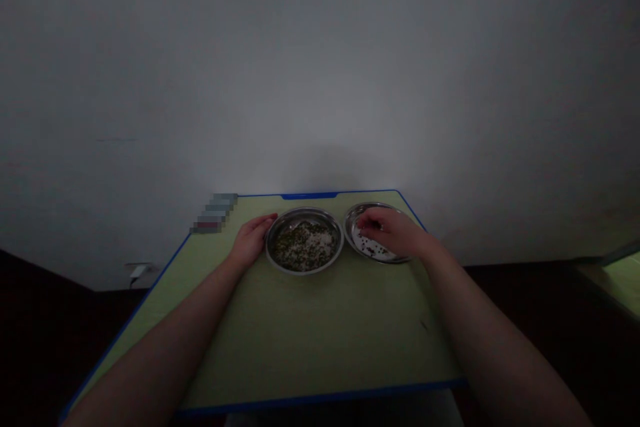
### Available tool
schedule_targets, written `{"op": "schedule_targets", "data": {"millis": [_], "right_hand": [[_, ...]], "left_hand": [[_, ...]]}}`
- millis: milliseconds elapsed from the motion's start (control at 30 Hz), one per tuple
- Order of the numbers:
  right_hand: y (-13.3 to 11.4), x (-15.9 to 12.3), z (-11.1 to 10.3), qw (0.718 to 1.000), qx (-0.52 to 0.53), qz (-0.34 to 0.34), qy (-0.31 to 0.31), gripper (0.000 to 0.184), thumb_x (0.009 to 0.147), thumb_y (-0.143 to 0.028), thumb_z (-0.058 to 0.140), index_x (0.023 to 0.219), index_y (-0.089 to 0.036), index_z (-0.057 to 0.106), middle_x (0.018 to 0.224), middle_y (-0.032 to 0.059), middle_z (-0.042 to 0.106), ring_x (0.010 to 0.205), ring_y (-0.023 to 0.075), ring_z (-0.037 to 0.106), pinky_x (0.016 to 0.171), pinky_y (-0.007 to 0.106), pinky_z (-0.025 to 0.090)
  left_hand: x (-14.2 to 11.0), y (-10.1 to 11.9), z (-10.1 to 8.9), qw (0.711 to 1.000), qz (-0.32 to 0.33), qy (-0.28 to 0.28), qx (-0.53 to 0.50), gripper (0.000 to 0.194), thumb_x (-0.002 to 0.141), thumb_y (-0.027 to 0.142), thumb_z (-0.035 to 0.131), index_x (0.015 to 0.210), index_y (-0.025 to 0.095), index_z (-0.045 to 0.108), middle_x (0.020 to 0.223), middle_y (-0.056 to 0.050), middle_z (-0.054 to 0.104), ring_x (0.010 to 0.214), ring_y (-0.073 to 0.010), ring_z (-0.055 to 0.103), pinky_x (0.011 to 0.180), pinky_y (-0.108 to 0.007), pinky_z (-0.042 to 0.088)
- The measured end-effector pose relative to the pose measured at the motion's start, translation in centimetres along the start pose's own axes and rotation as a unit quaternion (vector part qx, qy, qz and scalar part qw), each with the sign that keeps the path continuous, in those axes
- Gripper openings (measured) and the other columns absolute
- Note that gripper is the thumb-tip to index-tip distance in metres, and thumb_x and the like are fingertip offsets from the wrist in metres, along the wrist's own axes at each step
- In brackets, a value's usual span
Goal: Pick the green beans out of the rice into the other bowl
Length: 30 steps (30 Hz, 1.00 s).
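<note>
Head view: with twelve o'clock toward the wall [320, 67], the bowl [320, 217] and the plate [350, 232] sit side by side on the far half of the bench [320, 333]. From the bowl, the plate lies at three o'clock, perhaps a touch toward two; their rims come very close, and I cannot tell whether they touch. Both are round, so neither has a long axis to line up with; the line joining them runs roughly from nine to three.

The left hand [250, 240] is at the bowl's rim between nine and ten o'clock, fingers extended and fairly close together. It touches or nearly touches the rim; whether it grips there I cannot tell. From this hand the bowl lies at three o'clock.

The right hand [393, 230] is over the plate, coming in from about four o'clock, its fingers curled and pointing toward nine. Thumb and fingers are narrow, and any bit pinched between them is too small to make out. It is the nearer hand to the plate, with the bowl beyond its fingertips at nine.

Mixed grains [307, 247], pale, green and dark, cover the bowl's floor. Dark bits [370, 250] are scattered across the plate's pale floor, mostly toward six o'clock.
</note>
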State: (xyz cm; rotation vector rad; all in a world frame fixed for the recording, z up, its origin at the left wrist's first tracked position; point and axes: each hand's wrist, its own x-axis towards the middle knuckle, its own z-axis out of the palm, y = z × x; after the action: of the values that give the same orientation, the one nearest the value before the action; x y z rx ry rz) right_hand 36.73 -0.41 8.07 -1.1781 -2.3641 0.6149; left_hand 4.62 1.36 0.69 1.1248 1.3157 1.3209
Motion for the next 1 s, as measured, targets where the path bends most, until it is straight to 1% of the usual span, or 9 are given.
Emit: {"op": "schedule_targets", "data": {"millis": [67,133,267,433,600,700,800,900,1000], "right_hand": [[0.9,-0.3,-0.7,0.999,-0.032,0.039,0.003,0.017,0.081,-0.031,0.049,0.077,-0.017,0.058,0.072,0.0018,0.057,0.064,0.012,0.048,0.058,0.024,0.036],[1.7,-0.4,-1.1,0.996,-0.068,0.062,0.011,0.022,0.083,-0.034,0.047,0.074,-0.017,0.059,0.071,0.0028,0.058,0.063,0.0125,0.049,0.058,0.025,0.035],[2.9,-0.2,-0.8,0.992,-0.11,0.056,0.019,0.026,0.083,-0.035,0.047,0.071,-0.017,0.06,0.068,0.0032,0.059,0.062,0.0126,0.049,0.057,0.025,0.034],[3.8,-0.2,-0.5,0.994,-0.093,0.048,0.027,0.023,0.082,-0.034,0.048,0.073,-0.016,0.061,0.07,0.003,0.06,0.064,0.0125,0.051,0.058,0.024,0.036],[4.0,-0.7,-1.4,0.995,-0.043,0.081,0.039,0.025,0.082,-0.034,0.045,0.078,-0.016,0.062,0.073,0.004,0.062,0.067,0.0139,0.054,0.06,0.025,0.039],[3.2,-0.5,-1.7,0.994,-0.026,0.093,0.054,0.025,0.082,-0.036,0.046,0.081,-0.017,0.063,0.074,0.0042,0.062,0.067,0.014,0.055,0.06,0.025,0.04],[1.3,0.8,-1.0,0.995,-0.065,0.054,0.044,0.023,0.081,-0.034,0.048,0.081,-0.017,0.064,0.072,0.0031,0.063,0.065,0.0131,0.053,0.059,0.024,0.038],[-1.2,3.1,0.8,0.991,-0.134,0.003,-0.004,0.021,0.081,-0.031,0.05,0.084,-0.019,0.067,0.074,0.003,0.064,0.066,0.0134,0.054,0.06,0.025,0.037],[-3.5,6.1,3.2,0.977,-0.196,-0.05,-0.071,0.022,0.08,-0.028,0.051,0.09,-0.02,0.069,0.085,0.0054,0.068,0.078,0.0168,0.058,0.068,0.026,0.038]], "left_hand": [[0.0,0.0,0.0,1.0,0.0,0.002,-0.002,0.059,0.057,0.051,0.07,0.1,0.012,0.067,0.085,-0.01,0.071,0.08,-0.0244,0.065,0.077,-0.036,0.049],[0.0,0.0,0.0,1.0,0.0,0.001,-0.003,0.059,0.056,0.051,0.07,0.1,0.012,0.067,0.087,-0.01,0.071,0.081,-0.0246,0.065,0.078,-0.037,0.049],[-0.1,0.3,0.0,1.0,0.002,0.003,0.009,0.057,0.056,0.051,0.07,0.098,0.012,0.068,0.088,-0.01,0.071,0.084,-0.0248,0.064,0.081,-0.037,0.048],[-0.2,0.5,0.2,1.0,0.011,0.009,0.023,0.055,0.056,0.051,0.069,0.096,0.013,0.069,0.09,-0.01,0.071,0.085,-0.0252,0.064,0.082,-0.037,0.048],[0.0,0.2,0.1,1.0,0.004,0.011,0.021,0.055,0.057,0.05,0.069,0.097,0.012,0.068,0.086,-0.009,0.071,0.081,-0.0243,0.064,0.08,-0.036,0.048],[0.2,-0.1,0.0,1.0,0.01,0.004,0.007,0.054,0.057,0.049,0.069,0.097,0.012,0.068,0.087,-0.009,0.071,0.081,-0.0236,0.064,0.081,-0.036,0.047],[0.3,-0.2,-0.1,1.0,0.015,-0.001,0.001,0.052,0.059,0.051,0.067,0.094,0.013,0.069,0.088,-0.009,0.071,0.082,-0.0236,0.064,0.081,-0.035,0.047],[0.2,-0.1,0.0,1.0,0.014,0.004,0.004,0.052,0.06,0.053,0.064,0.093,0.014,0.069,0.088,-0.009,0.071,0.082,-0.0238,0.064,0.079,-0.035,0.048],[0.0,0.2,0.2,1.0,0.009,0.003,0.011,0.053,0.06,0.054,0.063,0.094,0.014,0.069,0.087,-0.008,0.071,0.08,-0.024,0.064,0.076,-0.035,0.049]]}}
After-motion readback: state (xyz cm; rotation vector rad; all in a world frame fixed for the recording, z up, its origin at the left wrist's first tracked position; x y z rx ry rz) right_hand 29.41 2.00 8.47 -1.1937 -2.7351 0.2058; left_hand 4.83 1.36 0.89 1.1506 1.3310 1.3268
